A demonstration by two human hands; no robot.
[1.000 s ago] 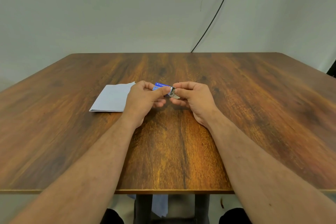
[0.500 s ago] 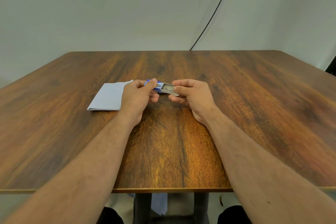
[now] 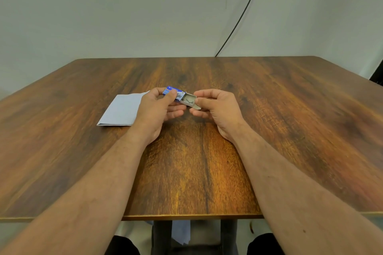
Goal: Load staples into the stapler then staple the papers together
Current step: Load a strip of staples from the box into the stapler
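Observation:
A small blue staple box [image 3: 173, 91] is held just above the wooden table [image 3: 290, 109] at its middle. My left hand [image 3: 157, 109] pinches the blue sleeve between thumb and fingers. My right hand [image 3: 215, 107] grips the end of the grey inner tray [image 3: 189, 100], which sticks out to the right with some loose staples lying in it. A stack of pale folded papers [image 3: 122, 108] lies flat on the table left of my left hand, partly hidden by it. No stapler is in view.
A black cable [image 3: 240, 18] runs down the wall behind the table's far edge. Under the near edge stand the table's dark legs [image 3: 161, 236] and a bit of pale paper [image 3: 180, 232].
The grey tray has slid out of the blue sleeve to the right, pulled by my right hand. One second ago the box was nearly closed between both hands.

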